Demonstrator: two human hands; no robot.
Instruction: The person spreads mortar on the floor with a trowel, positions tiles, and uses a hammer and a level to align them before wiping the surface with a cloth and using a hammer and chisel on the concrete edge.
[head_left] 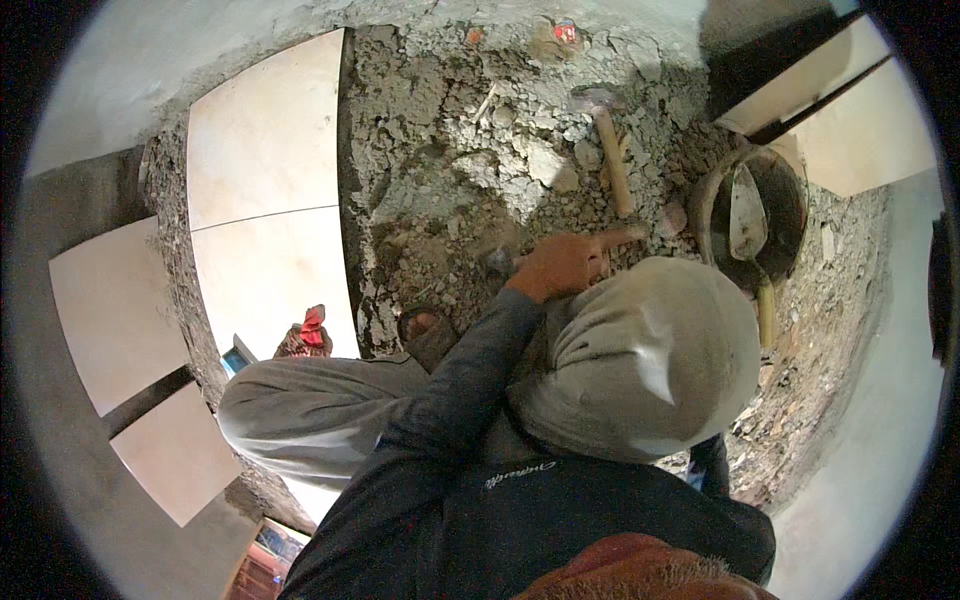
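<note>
My left hand (556, 268) is closed over the rubble in the middle, just beyond my bent right knee. A brown, stick-like handle (622, 237) sticks out to the right of the fist. On the fist's other side, a blurred grey end (497, 261) lies close to the soil; the tool's exact kind is unclear. Farther ahead, a hammer (612, 165) with a wooden handle rests on the broken ground. My right hand is hidden; only part of the dark right sleeve (710, 465) shows below the knee.
Two large cream tiles (265, 140) are laid at left, with a red-topped packet (312, 328) on one. Loose tiles (120, 310) stand farther left; more tiles (860, 130) lean at far right. A dark bucket (797, 215) holds a trowel (747, 215). Walls border the rubble.
</note>
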